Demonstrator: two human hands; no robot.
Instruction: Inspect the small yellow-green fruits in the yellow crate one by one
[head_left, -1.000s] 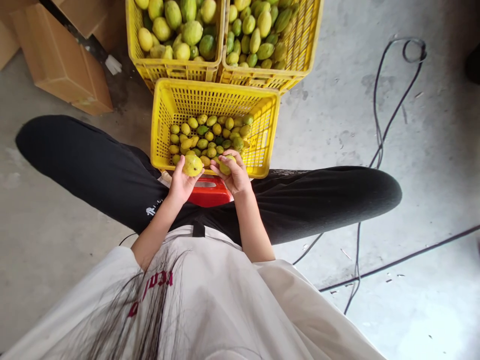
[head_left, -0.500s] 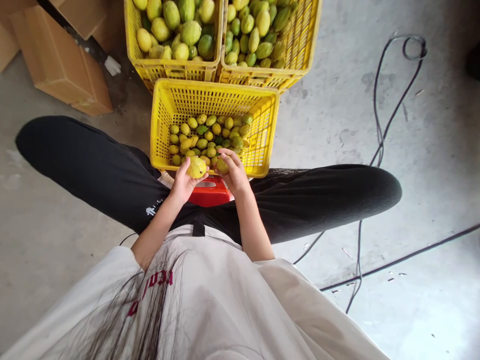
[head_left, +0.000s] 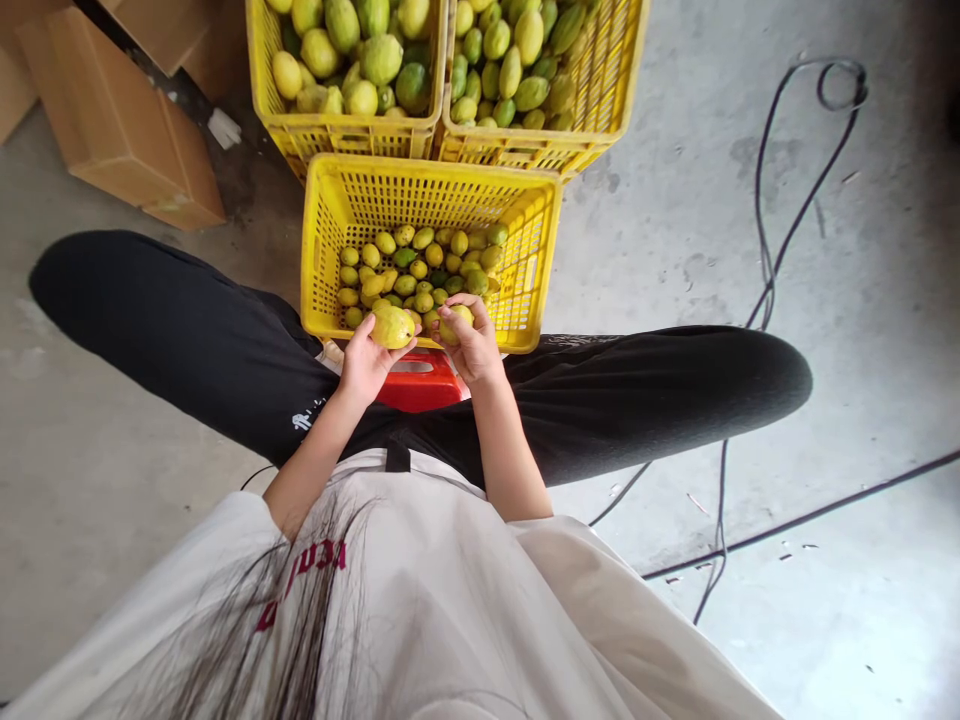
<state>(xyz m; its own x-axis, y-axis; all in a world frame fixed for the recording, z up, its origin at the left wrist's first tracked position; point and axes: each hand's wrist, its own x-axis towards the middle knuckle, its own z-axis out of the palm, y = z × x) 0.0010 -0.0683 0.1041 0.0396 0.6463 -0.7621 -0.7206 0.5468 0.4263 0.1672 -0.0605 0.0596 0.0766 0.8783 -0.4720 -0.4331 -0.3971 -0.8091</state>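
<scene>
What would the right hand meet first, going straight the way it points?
The right hand would probably meet small, oval, yellow-green fruits in the yellow plastic crate, though depth is unclear.

Soft light, pale glare on floor (head_left: 862,625) at lower right, dimmer upper corners, stretched edges

Cardboard box (head_left: 112,130), left; looped cable (head_left: 769,284) on floor (head_left: 660,240).

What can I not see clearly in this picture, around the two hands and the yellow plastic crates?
Head view:
Underside of the oval yellow fruit: hidden by the left hand.
Part of the second yellow fruit: behind the right hand.
Red plastic object: partly hidden by the near crate and hands.
Far left crate and far right crate: cut off by the top edge.
</scene>
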